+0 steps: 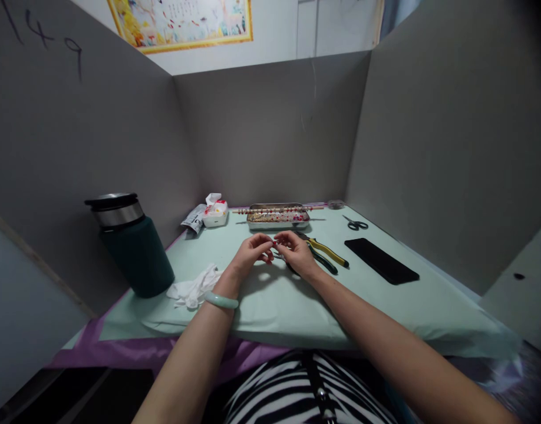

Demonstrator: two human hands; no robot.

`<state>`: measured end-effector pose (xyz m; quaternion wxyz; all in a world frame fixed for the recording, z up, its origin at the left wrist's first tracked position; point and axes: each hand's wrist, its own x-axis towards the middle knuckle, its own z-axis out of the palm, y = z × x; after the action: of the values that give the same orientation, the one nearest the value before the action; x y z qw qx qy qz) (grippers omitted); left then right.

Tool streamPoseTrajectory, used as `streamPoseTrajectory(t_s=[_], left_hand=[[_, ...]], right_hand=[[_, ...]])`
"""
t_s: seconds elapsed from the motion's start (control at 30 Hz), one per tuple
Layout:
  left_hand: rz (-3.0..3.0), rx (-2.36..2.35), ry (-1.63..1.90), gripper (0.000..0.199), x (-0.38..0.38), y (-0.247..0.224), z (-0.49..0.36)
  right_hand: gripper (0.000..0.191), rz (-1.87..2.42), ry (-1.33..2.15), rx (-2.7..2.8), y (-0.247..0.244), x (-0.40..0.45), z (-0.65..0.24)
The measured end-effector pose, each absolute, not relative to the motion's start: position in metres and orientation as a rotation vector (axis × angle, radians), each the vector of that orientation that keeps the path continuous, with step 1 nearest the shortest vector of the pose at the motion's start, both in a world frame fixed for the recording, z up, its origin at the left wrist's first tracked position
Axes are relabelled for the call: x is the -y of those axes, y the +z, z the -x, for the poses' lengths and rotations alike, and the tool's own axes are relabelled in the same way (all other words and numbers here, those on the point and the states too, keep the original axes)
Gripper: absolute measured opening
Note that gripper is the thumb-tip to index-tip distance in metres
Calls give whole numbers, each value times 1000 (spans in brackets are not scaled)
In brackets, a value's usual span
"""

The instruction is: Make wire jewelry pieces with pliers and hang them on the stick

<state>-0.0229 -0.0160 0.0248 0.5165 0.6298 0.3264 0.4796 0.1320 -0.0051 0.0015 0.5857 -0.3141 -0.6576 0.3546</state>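
My left hand (254, 250) and my right hand (293, 250) meet over the middle of the table, fingertips pinched around a tiny red bead piece (274, 243). Its exact shape is too small to make out. A pale green bangle (221, 300) circles my left wrist. Just beyond the hands, a metal tray (278, 225) holds small beads, and a stick strung with red beads (278, 209) lies across it. Pliers with yellow handles (330, 253) and pliers with green handles (323, 261) lie beside my right hand, partly hidden by it.
On the left stand a dark green bottle (140, 253), crumpled white tissue (193, 287), a white box (215, 217) and a silver packet (194, 219). Black scissors (356, 224) and a black phone (380, 260) lie right. Grey partitions (274, 129) enclose the table (288, 312).
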Motion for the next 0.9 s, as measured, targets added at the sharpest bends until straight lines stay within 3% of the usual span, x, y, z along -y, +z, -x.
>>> streamPoseTrajectory(t_s=[0.2, 0.4, 0.73, 0.9], left_hand=[[-1574, -858, 1241, 30, 16, 27, 18], [-1652, -938, 1291, 28, 12, 23, 16], [-1679, -1058, 1341, 26, 11, 22, 16], [-1693, -1097, 1316, 25, 7, 18, 16]], right_hand=[[24, 819, 1044, 1449, 5, 8, -132], [25, 808, 1037, 1457, 5, 7, -131], [17, 902, 468, 1655, -3, 5, -133], [16, 946, 378, 1683, -3, 6, -132]])
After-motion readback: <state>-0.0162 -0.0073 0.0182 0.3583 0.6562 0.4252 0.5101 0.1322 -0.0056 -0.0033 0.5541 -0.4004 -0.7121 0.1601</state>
